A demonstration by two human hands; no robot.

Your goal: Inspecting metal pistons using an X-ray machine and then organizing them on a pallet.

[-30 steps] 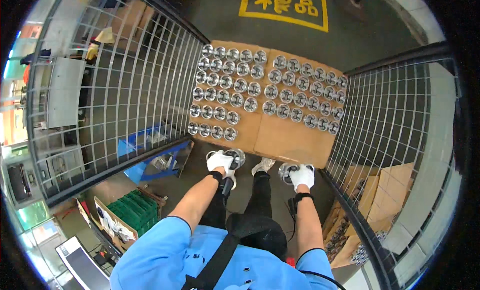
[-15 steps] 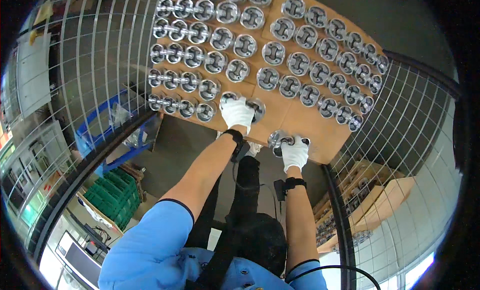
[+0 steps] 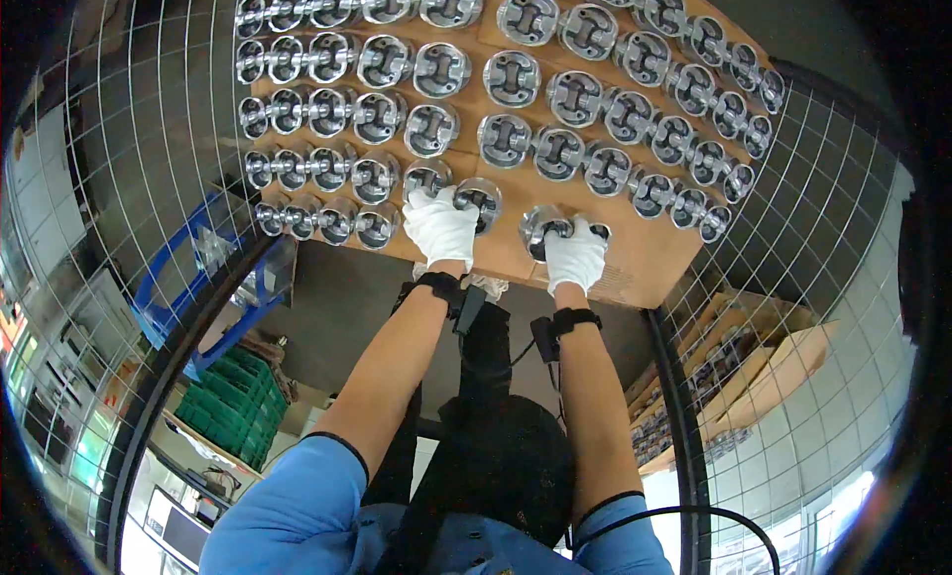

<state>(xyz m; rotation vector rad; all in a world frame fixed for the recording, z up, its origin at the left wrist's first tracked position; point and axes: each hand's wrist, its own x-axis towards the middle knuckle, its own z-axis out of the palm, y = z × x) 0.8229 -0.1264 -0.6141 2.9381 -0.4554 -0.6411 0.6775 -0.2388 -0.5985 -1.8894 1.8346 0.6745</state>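
Note:
Rows of shiny metal pistons stand on a brown cardboard sheet. At the near edge of the left block, my left hand, in a white glove, is closed over two pistons: one piston beyond the fingers and another piston at its right side. Farther right, my gloved right hand grips a pair as well. One piston shows left of its fingers; only a sliver of the other appears on the right. Both gloves hide the fingertips.
Wire mesh panels rise on both sides of the cardboard. A dark metal post stands near my right arm. Outside the mesh are green crates, a blue frame and, at right, cardboard layers with more pistons.
My right hand has carried its pistons forward, from the cardboard's near edge to farther in. My left hand stays with its two pistons beside the rows. The whole view has shifted.

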